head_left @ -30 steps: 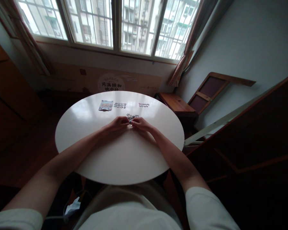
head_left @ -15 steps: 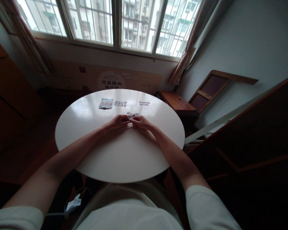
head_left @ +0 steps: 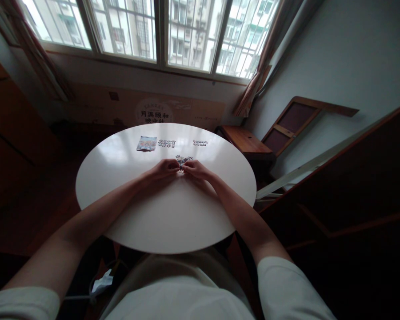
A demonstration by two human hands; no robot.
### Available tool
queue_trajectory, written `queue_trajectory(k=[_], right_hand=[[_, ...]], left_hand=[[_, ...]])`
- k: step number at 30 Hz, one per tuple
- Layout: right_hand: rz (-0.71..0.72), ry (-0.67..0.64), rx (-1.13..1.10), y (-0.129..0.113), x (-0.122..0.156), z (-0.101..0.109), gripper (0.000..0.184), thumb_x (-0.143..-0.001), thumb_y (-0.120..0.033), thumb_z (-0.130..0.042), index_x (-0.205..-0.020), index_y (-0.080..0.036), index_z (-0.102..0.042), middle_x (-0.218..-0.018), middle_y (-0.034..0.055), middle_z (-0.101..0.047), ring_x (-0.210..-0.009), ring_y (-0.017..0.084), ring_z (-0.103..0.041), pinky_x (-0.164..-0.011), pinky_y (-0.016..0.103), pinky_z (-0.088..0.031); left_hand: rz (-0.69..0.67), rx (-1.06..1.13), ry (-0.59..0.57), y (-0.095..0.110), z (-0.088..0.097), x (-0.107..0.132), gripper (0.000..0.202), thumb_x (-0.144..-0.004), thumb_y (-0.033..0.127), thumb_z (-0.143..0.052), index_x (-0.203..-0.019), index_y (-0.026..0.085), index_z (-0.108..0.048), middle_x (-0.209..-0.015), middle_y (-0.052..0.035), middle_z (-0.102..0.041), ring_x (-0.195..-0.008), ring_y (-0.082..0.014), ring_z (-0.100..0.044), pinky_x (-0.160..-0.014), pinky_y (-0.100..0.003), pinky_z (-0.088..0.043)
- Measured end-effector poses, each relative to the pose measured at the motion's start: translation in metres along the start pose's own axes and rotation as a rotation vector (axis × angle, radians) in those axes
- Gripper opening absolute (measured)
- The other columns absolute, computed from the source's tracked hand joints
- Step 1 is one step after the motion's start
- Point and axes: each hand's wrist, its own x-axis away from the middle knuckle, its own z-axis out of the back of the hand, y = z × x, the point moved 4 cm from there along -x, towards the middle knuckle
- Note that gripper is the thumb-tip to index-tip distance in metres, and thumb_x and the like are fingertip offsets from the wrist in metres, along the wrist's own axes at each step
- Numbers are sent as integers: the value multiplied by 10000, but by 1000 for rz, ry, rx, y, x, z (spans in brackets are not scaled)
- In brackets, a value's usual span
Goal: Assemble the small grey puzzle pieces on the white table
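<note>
On the round white table, my left hand and my right hand meet at the near side of a small pile of jigsaw puzzle pieces. The fingers of both hands are bent into a pinch, with the fingertips almost touching around a small dark puzzle piece. Part of the pile is hidden behind the hands. Behind it, puzzle pieces lie sorted in short rows: one larger group on the left and a smaller group on the right.
A picture bag lies flat at the table's far left, beside the larger group. A wooden bench stands past the table's right edge, below a folded wooden frame. Barred windows are ahead.
Both hands stay at the pile in nearly the same pose. The whole view has shifted very slightly; the sorted groups are unchanged.
</note>
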Motion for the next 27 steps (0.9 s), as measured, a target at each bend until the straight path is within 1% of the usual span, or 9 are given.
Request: queue_trajectory(k=[6,11,27], right_hand=[[-14,0,-20,0,0,0,294,-779,-391,-588,-733,-104,-624,-637,23,-604,-593,102,-520,-555,216,-391],[-27,-7,-37,-1,1,0,290,-782,-389,-582,-727,-106,-610,-632,21,-600,-573,99,-513,-549,218,-393],[-12,0,18,-1,1,1,327,-787,-420,-570,-713,-105,-616,-631,23,-588,-600,111,-505,-566,226,-385]], left_hand=[[0,4,1,2,0,0,293,-790,383,-575,-824,97,-632,-717,-25,-617,-619,-93,-520,-567,-198,-397],[-9,-35,-4,3,1,0,293,-792,382,-571,-821,99,-639,-707,-19,-613,-607,-90,-506,-552,-193,-382],[-6,-18,-5,4,0,-1,291,-789,384,-566,-796,99,-627,-668,-4,-577,-592,-84,-473,-531,-187,-362]])
